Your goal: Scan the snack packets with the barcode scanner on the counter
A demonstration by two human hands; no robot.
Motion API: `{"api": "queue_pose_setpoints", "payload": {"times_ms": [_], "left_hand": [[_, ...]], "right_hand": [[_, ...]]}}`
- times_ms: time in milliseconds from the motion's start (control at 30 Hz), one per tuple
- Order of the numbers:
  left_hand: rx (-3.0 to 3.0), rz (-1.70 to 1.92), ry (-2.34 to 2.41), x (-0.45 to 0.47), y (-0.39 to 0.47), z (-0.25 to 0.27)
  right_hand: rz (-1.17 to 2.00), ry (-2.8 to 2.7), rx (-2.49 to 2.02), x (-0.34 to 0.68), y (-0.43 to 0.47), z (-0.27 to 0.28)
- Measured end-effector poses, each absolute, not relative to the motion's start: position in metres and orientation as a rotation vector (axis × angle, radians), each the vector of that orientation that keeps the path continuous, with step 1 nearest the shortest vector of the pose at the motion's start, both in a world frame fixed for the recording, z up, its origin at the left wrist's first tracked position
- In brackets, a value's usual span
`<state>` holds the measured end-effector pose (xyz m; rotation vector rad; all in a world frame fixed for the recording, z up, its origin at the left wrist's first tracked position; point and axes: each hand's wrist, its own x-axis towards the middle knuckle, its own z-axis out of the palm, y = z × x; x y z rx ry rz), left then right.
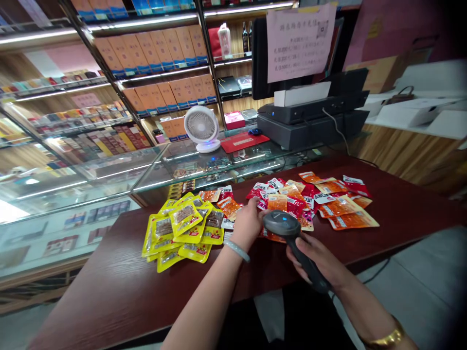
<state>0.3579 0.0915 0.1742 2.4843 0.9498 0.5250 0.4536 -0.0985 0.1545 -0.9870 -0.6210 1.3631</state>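
My right hand (317, 255) is wrapped round the handle of a dark grey barcode scanner (282, 224), whose head has a small blue light. Its head is raised in front of a loose heap of small red, orange and white snack packets (277, 201). My left hand (248, 223) reaches to the near left side of that heap, its fingers bent together at the packets. What they pinch, if anything, is hidden. Left of it lies a pile of yellow snack packets (186, 218) with clear windows. Orange packets (341, 206) form another group at the right.
Everything lies on a dark red-brown table (146, 296). Behind it stands a glass counter (175, 163) with a white fan (202, 126) and a red mat (244, 142). A monitor (260, 58) stands at the back right. A cable (377, 272) runs beside the right hand.
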Motion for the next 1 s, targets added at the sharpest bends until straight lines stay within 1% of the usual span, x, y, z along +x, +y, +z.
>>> {"api": "queue_pose_setpoints", "payload": {"times_ms": [67, 167, 233, 333, 400, 533, 733, 833, 933, 1000], "left_hand": [[2.692, 0.518, 1.109, 0.344, 0.098, 0.174], [2.833, 0.293, 1.256, 0.321, 0.108, 0.173], [2.869, 0.136, 1.185, 0.307, 0.110, 0.175], [2.860, 0.060, 1.011, 0.292, 0.108, 0.180], [2.827, 0.067, 1.021, 0.286, 0.109, 0.185], [2.874, 0.265, 1.220, 0.284, 0.119, 0.187], [2.910, 0.061, 1.217, 0.294, 0.134, 0.185], [2.917, 0.071, 1.273, 0.296, 0.134, 0.188], [2.795, 0.088, 1.374, 0.294, 0.131, 0.192], [2.655, 0.188, 1.381, 0.292, 0.130, 0.193]], "right_hand": [[1.374, -0.624, -0.988, 0.452, -0.096, 0.153], [1.391, -0.623, -1.001, 0.449, -0.092, 0.152], [1.400, -0.623, -1.007, 0.447, -0.090, 0.151], [1.408, -0.630, -1.003, 0.446, -0.088, 0.151], [1.407, -0.630, -0.999, 0.445, -0.087, 0.151], [1.409, -0.635, -1.021, 0.445, -0.086, 0.151], [1.412, -0.637, -1.029, 0.444, -0.088, 0.154], [1.415, -0.647, -1.038, 0.444, -0.089, 0.156], [1.424, -0.667, -1.042, 0.445, -0.092, 0.155], [1.441, -0.683, -1.037, 0.445, -0.094, 0.152]]}}
